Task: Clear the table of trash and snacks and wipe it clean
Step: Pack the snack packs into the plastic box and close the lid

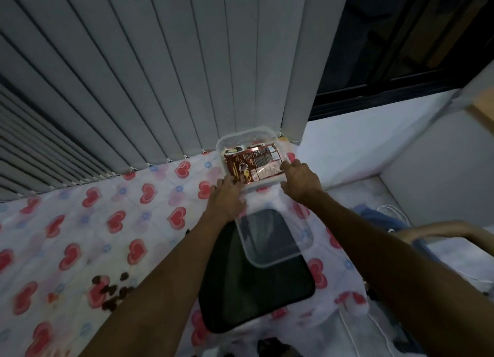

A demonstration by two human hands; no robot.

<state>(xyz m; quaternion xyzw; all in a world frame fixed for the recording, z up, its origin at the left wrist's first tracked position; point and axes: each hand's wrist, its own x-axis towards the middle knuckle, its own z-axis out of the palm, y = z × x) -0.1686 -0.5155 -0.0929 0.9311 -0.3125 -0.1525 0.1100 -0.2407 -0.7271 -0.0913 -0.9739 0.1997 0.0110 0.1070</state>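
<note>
Both hands were at the far tub point(242, 133)!
Left hand point(227, 196) curled on the packet point(254, 164)'s near corner, right hand point(300, 180) pinched its right edge.

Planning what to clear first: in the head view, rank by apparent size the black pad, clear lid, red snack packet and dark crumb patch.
black pad
clear lid
red snack packet
dark crumb patch
The packet and the crumbs look close, and the packet lies farther off, so their order is unsure.

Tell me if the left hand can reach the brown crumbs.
Probably yes: the crumbs lie uncovered on the tablecloth beside that forearm, though the left hand is busy at the container.
</note>
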